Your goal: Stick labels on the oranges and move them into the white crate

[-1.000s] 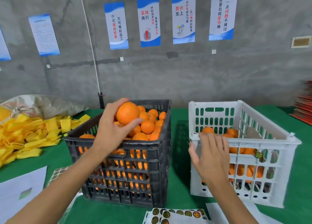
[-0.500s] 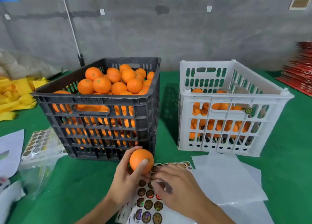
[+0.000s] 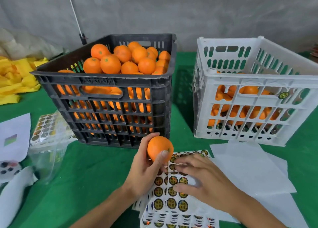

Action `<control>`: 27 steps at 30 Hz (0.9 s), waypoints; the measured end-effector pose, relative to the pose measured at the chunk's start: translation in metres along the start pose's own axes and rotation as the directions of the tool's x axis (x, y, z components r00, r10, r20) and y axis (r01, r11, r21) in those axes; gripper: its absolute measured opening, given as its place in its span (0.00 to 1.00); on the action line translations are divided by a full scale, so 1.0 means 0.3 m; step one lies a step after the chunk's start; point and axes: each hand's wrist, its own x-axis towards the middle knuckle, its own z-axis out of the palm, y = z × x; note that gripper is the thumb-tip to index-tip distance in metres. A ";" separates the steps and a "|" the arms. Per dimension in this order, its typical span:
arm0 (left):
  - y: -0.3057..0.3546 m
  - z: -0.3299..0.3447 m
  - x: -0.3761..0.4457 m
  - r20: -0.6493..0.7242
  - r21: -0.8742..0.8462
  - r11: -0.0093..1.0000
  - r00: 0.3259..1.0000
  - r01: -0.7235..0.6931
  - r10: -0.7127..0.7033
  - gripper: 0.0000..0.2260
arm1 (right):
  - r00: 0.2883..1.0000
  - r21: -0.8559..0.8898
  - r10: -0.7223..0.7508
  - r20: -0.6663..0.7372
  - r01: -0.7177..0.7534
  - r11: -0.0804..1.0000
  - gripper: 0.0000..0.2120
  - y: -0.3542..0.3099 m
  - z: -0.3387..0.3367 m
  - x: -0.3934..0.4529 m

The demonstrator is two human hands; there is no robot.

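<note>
The left hand (image 3: 144,172) grips a smooth, bright orange (image 3: 160,148) with no label showing, while the right hand (image 3: 201,181) rests spread-fingered on the sticker sheet (image 3: 172,203).

Honestly nothing here reads clean. The round stickers on the label sheet (image 3: 173,193) in front of the black crate (image 3: 110,105) carry yellow characters, too blurry to make out. Same deal with the single sticker (image 3: 283,95) on the white crate (image 3: 254,107) to its right.
</note>
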 end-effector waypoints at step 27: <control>-0.019 0.009 -0.004 0.183 0.225 0.974 0.983 -0.036 -0.006 0.30 | 0.958 0.662 0.282 -0.054 -0.177 0.728 0.07 0.031 -0.001 0.025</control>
